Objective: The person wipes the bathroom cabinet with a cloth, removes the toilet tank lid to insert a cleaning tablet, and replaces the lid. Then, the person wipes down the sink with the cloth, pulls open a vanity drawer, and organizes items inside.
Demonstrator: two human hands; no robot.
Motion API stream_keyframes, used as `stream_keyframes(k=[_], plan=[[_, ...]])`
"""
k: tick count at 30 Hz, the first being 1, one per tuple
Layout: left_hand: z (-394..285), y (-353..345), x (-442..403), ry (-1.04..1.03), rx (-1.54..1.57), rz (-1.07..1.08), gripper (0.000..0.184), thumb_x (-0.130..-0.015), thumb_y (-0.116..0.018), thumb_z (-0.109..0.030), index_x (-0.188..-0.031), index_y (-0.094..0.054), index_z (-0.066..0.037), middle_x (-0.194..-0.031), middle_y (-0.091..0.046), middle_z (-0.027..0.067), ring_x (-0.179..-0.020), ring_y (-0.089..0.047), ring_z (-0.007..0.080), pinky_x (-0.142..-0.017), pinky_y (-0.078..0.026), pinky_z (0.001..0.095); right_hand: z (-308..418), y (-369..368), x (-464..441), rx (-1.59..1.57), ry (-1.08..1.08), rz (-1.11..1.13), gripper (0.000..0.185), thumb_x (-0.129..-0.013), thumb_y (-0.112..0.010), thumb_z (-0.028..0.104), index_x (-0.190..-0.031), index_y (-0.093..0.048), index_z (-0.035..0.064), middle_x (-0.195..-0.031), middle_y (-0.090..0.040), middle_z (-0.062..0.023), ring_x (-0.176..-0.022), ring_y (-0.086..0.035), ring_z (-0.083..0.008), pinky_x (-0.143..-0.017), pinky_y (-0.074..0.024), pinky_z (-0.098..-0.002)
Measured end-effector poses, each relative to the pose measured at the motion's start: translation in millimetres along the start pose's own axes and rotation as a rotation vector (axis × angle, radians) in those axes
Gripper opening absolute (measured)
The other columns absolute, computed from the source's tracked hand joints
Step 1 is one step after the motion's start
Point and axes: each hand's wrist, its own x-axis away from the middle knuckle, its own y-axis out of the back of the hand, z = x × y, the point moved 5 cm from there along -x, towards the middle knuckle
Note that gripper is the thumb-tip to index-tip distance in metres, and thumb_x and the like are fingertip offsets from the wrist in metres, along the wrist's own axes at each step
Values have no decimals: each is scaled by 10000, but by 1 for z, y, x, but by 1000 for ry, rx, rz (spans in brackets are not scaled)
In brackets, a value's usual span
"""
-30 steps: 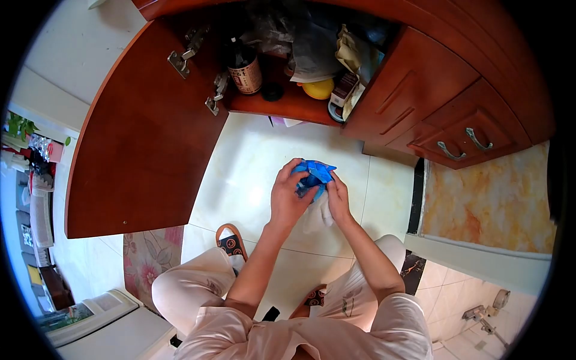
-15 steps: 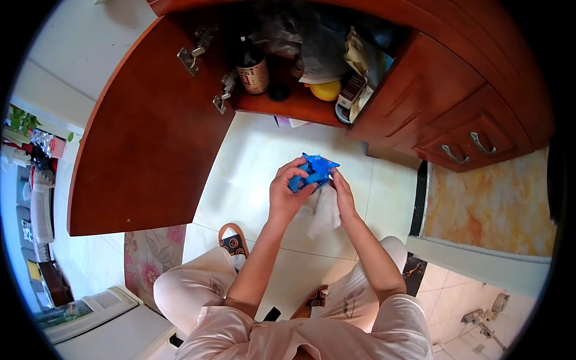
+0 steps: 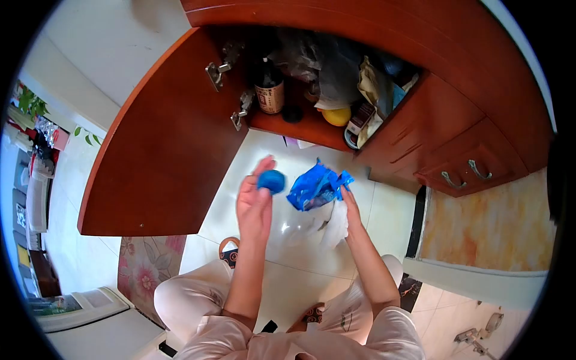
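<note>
Between the fingers and thumb of my left hand is a round, flat blue block, slightly blurred by motion. My right hand grips a crumpled, shiny blue plastic packet by its right end. A white tissue hangs below the packet, also in my right hand. The block and the packet are apart, with a gap of floor showing between them. Both hands are above the pale tiled floor, in front of the open cabinet. What is inside the packet cannot be made out.
The cabinet door stands open at the left. Inside are a dark bottle, a round black lid, plastic bags, a yellow object and a small box. A floral mat lies at lower left.
My left hand has moved left, away from the packet, and now holds the blue block apart from it. The packet, earlier bunched between both hands, is now in my right hand alone.
</note>
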Motion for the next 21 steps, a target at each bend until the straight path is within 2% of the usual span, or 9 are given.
stream_keyframes(k=[2,4,5,7,10,13,14,17,21], plan=[[-12,16,-10,-17,18,-74,433,-888,-669,-235,-1215,-506,-3,-1482,-339,184,-1327,-394,313,-1104,-331,469,18,-12,-20,26,103,46,491,-986,-483,276,-1420,-382,70,-1386,-472,-92,-1229,-496,-223,-1049,-386,-367],[3,15,-19,67,96,-16,443,-897,-656,-222,-1243,-487,-4,-1485,-338,178,-1327,-394,301,-1101,-329,471,46,-38,-45,110,235,136,501,-982,-493,255,-1436,-366,86,-1393,-465,-69,-1253,-468,-206,-1064,-359,-352],[14,13,-23,109,136,14,448,-902,-649,-216,-1257,-477,-4,-1486,-337,175,-1327,-394,295,-1100,-328,472,52,-44,-56,188,183,72,523,-986,-486,258,-1456,-334,86,-1399,-458,-67,-1255,-467,-198,-1066,-353,-349],[38,6,-42,186,161,27,367,-939,-580,-133,-1270,-479,-10,-1365,-480,117,-1252,-468,237,-1094,-320,458,73,-82,-78,122,264,183,550,-985,-498,254,-1469,-309,75,-1398,-457,-79,-1253,-469,-193,-1058,-360,-337],[59,3,-90,201,156,75,348,-936,-570,-79,-1269,-483,-25,-1283,-533,80,-1193,-503,205,-1066,-351,394,77,-85,-132,101,248,118,517,-962,-553,225,-1428,-388,74,-1360,-488,-107,-1185,-507,-183,-1008,-397,-310],[58,-5,-133,160,46,96,309,-917,-603,-62,-1208,-502,-40,-1204,-559,60,-1100,-533,161,-986,-394,321,94,-98,-164,365,219,5,527,-953,-559,240,-1419,-393,57,-1339,-508,-104,-1167,-517,-189,-995,-405,-303],[57,-12,-144,135,24,83,257,-909,-624,-72,-1143,-522,-42,-1137,-580,49,-1028,-555,133,-924,-420,281,99,-99,-168,510,248,-77,539,-942,-557,256,-1411,-398,44,-1335,-524,-152,-1193,-523,-238,-996,-402,-315],[70,-16,-166,163,-1,54,200,-901,-647,-86,-1067,-544,-47,-1025,-613,35,-936,-578,105,-860,-447,242,107,-84,-182,1064,529,-156,536,-940,-544,271,-1407,-404,48,-1347,-510,-215,-1224,-513,-304,-1004,-396,-347],[86,-5,-171,187,82,18,190,-902,-652,-101,-1053,-546,-51,-978,-620,33,-900,-581,105,-855,-450,243,99,-76,-134,1155,573,-196,518,-926,-559,251,-1384,-431,44,-1304,-534,-244,-1194,-533,-346,-979,-416,-374]])
